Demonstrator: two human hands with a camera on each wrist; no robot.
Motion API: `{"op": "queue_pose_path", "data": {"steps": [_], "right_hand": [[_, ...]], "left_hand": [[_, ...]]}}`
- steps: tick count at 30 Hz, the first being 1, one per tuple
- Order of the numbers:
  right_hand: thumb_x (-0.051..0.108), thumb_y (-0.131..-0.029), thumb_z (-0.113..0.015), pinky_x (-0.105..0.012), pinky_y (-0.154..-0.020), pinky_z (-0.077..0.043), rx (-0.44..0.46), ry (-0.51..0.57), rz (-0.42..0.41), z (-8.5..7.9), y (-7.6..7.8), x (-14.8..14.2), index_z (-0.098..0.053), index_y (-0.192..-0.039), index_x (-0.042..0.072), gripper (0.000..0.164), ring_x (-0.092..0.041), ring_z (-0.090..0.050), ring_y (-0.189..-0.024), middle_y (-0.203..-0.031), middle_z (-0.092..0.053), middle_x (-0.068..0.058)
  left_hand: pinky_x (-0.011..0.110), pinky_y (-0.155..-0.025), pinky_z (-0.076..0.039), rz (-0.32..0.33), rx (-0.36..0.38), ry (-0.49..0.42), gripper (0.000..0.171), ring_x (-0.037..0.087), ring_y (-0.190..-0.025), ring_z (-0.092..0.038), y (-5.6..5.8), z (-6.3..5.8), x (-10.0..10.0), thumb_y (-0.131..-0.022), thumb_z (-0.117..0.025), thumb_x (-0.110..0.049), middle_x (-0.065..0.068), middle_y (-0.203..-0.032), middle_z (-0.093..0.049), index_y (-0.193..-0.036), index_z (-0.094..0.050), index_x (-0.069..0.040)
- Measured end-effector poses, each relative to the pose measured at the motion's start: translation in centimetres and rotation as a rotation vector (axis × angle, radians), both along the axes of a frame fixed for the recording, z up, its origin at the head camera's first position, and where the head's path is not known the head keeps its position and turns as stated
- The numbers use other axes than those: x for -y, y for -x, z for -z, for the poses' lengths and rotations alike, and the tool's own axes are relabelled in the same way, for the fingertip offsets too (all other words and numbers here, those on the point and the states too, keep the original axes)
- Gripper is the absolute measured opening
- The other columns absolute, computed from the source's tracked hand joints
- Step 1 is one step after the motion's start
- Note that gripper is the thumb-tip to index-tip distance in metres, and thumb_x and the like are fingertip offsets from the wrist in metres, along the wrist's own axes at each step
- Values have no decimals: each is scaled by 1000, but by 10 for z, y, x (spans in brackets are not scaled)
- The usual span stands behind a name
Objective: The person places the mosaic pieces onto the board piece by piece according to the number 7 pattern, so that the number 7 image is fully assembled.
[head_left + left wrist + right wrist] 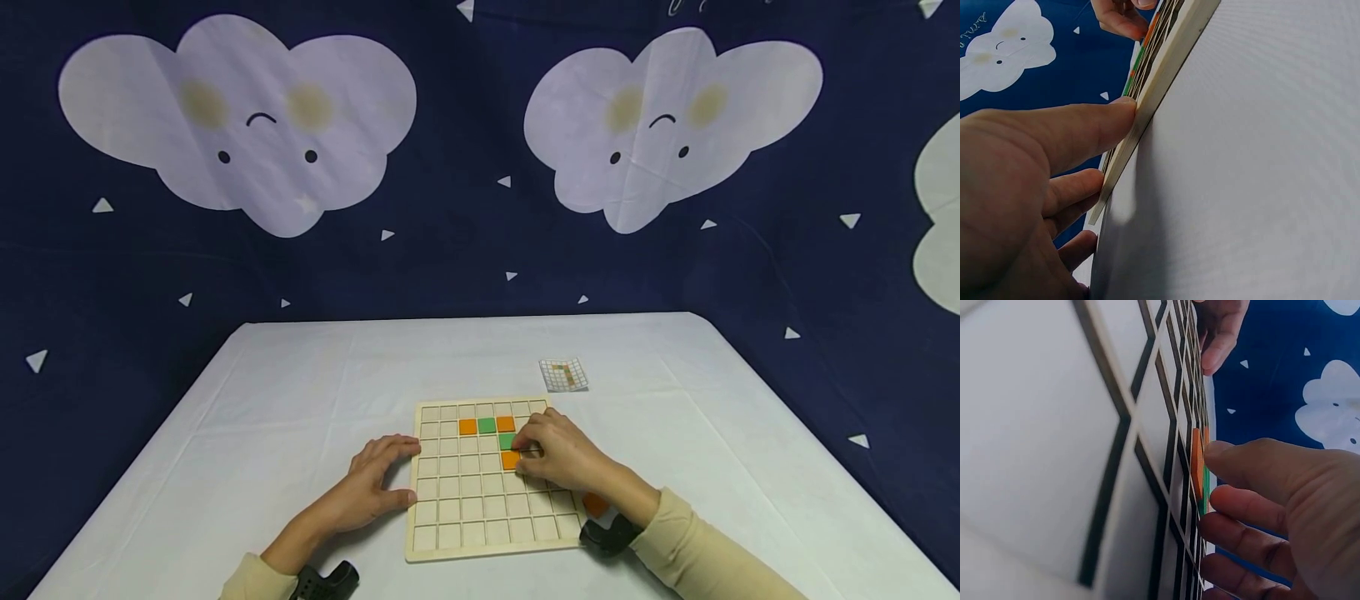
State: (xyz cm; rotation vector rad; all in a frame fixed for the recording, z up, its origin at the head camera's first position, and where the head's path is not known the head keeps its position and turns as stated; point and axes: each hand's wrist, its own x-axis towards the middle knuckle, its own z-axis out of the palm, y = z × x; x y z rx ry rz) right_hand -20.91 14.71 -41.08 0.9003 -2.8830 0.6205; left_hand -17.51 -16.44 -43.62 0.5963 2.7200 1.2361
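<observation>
A pale wooden grid board (459,508) lies flat on the white table. In its upper part sit an orange tile (468,427), a green tile (487,426) and a second orange tile in a row. Below the row's right end come another green tile (506,441) and a lower orange tile (510,460). My right hand (564,452) is over these lower tiles, its thumb and fingertips right at their edges, fingers loosely bent. Thumb and fingers spread, my left hand (367,487) touches the board's left edge; the left wrist view shows the thumb (1094,128) against the rim.
Behind the board lies a small card (564,375) printed with a coloured grid pattern. A loose orange piece (596,504) at the board's right edge is partly hidden by my right wrist. A dark blue cloth with clouds (450,250) hangs beyond the table.
</observation>
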Motion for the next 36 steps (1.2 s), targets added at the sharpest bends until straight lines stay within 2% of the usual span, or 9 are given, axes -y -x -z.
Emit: {"op": "queue_pose_path", "data": {"steps": [8,20,36], "right_hand": [[26,-76,-76,-27,-74,-39,11,23,18,-2,-1,-2,-72,-93,18,20,-7,-44,-84,-91,-63,8],[26,-75,-76,-27,-74,-40,-31,12,56,-9,-3,-8,-72,-97,16,24,-7,-45,-85,-92,-64,9],[27,-76,-76,-29,-75,-42,-67,12,112,-12,-9,-32,-71,-96,17,22,-7,-46,-87,-95,-64,9]], "left_hand": [[56,-109,-9,-1,1,2,58,30,-133,-30,0,2,0,-77,-76,-27,3,-139,-45,-127,-54,-10],[57,-109,-10,0,2,5,57,30,-134,-29,1,3,1,-77,-75,-28,2,-139,-45,-127,-54,-11],[57,-109,-9,4,1,5,57,31,-134,-29,1,1,0,-77,-75,-27,2,-140,-45,-127,-54,-11]]}}
